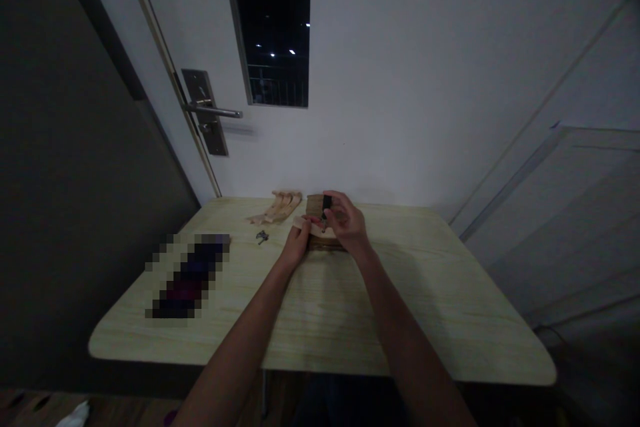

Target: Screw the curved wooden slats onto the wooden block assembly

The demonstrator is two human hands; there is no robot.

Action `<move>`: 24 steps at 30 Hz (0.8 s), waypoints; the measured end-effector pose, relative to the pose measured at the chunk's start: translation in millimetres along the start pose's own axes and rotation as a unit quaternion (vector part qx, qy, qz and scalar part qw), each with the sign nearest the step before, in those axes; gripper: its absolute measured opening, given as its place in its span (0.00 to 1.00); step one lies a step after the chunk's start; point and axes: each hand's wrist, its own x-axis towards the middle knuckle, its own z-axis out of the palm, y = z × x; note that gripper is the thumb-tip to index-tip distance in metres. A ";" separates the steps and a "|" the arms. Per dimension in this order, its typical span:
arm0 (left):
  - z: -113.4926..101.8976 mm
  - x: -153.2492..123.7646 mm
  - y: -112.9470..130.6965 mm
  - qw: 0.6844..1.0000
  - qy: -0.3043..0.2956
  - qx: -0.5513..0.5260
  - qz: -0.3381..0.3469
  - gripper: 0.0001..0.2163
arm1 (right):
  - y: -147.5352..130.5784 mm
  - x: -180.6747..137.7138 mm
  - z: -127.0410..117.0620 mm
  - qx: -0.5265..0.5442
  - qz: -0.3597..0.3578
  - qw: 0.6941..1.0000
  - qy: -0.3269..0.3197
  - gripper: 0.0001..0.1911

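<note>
- Here's my right hand (351, 223), thumb and fingers pinching the small black object (327, 203), its long axis near upright, beside the brown bundle (314, 205).
- My left hand (297, 243) grips the pale strip (299, 221) just left and below; the right's nearer the black object.
- Counting: one black object, one bundle, one pale heap (283, 204), one metal cluster (262, 237), pieces too small to count.

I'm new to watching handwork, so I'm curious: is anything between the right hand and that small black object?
Nothing visible: the right hand touches the small black object. The left hand is beside them, and the small metal pieces lie farther left on the table.
</note>
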 end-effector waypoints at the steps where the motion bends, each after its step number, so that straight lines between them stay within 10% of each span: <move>1: 0.1 0.3 -0.7 1.000 -0.001 -0.002 -0.002 0.21 | 0.7 0.2 0.3 -0.008 -0.001 1.000 0.003 0.18; 24: 0.6 2.2 -5.3 1.000 0.000 -0.016 -0.003 0.20 | 1.6 0.1 -0.2 0.035 0.012 0.999 0.006 0.19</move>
